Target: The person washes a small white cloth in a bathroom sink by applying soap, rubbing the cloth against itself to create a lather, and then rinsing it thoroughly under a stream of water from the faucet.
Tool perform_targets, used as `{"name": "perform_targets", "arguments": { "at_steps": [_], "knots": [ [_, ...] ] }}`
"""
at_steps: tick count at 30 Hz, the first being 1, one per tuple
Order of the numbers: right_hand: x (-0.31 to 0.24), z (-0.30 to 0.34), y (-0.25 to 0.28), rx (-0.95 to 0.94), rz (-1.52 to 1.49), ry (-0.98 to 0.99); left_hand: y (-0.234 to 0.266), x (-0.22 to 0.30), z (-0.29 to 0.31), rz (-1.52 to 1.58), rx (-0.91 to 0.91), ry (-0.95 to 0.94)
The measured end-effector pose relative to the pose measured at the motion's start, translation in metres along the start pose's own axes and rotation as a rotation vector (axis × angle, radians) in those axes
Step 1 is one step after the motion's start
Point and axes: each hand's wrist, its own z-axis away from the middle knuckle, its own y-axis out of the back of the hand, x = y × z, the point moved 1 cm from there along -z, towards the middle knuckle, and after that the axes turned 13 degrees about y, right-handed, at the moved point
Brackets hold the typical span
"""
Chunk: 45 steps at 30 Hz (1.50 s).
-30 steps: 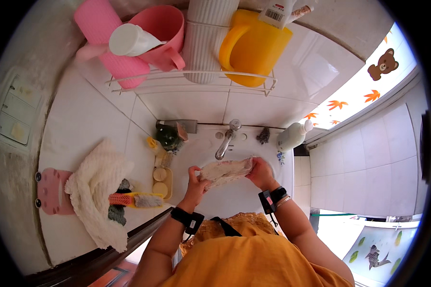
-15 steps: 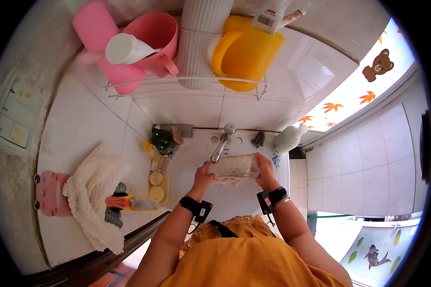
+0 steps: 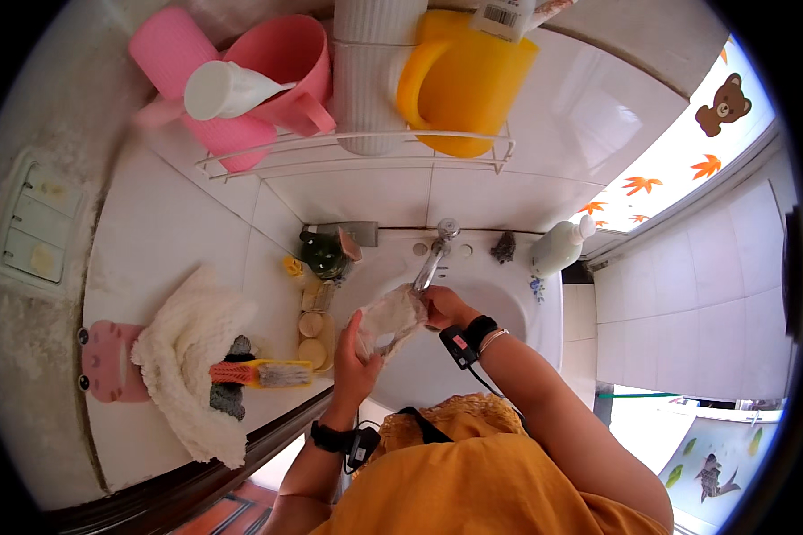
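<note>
A clear, crinkled-looking plastic container is tilted over the white sink, under the chrome faucet. I cannot make out whether it is a stiff box or a bag. My left hand grips its near left side, thumb up along the edge. At its far right end, close to the spout, my right hand is closed on it, with the fingertips partly hidden. Both wrists carry black straps with small boxes.
Soaps in a tray, a green bottle and a pump bottle stand around the sink. Above hangs a wire rack with pink cups and a yellow mug. A towel and brush hang at left.
The container has swung from level to steeply tilted and moved left relative to the faucet. My left hand has dropped lower, and my right hand has moved left, close to the spout.
</note>
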Motion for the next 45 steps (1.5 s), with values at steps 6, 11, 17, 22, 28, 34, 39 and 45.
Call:
{"name": "perform_targets", "arguments": {
  "at_steps": [6,11,17,22,28,34,39,45],
  "knots": [
    [-0.008,-0.018,0.05,0.033,-0.083,0.325,-0.007,0.006,-0.01,-0.101,-0.091,0.291],
    [-0.056,0.026,0.009,0.207,-0.108,0.414,-0.027,-0.047,-0.035,0.039,-0.035,0.134],
    [-0.091,0.069,0.001,0.254,0.049,0.526,-0.077,-0.071,-0.068,0.316,-0.082,0.363],
    [-0.111,0.088,0.007,0.332,0.07,0.608,-0.107,-0.063,-0.08,0.514,-0.114,0.484],
    [-0.111,0.089,0.007,0.353,0.189,0.532,-0.106,-0.058,-0.073,0.759,-0.171,0.677],
    [-0.066,0.055,0.001,0.113,0.435,0.519,-0.069,-0.066,-0.05,1.391,-0.239,1.038],
    [-0.007,0.038,-0.003,-0.066,0.769,0.413,-0.084,-0.059,-0.033,1.413,-0.382,1.118],
    [-0.014,0.112,-0.085,-0.612,1.291,1.04,-0.087,-0.077,-0.03,1.262,-0.254,1.087]
  ]
}}
